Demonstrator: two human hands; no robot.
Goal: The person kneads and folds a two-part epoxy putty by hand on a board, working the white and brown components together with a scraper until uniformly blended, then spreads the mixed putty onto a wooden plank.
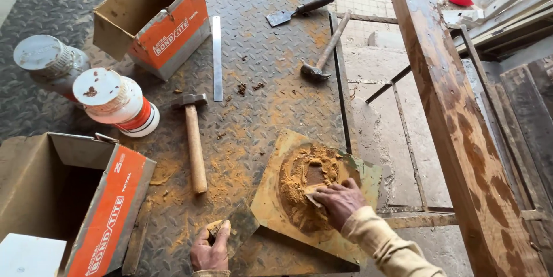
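My right hand (339, 201) is closed on a small scraper (314, 197), pressing its blade into the orange paste (305, 187). The paste sits in a heap on a flat board (271, 196) at the near right corner of the bench (265, 58). My left hand (211, 248) is closed on a wider blade (239, 228) just beside the board, at the near edge; I think it waits there to catch or lift paste. The board keeps the sticky mix off the bench, though orange dust lies all around it. A hammer (194, 138) lies near the middle, its handle toward me for an easy grab. Two jars (112, 99) and two open boxes (152, 20) stay on the left side, out of the mess. A steel ruler (217, 58), a second hammer (325, 52) and a trowel (299, 10) lie toward the far edge.
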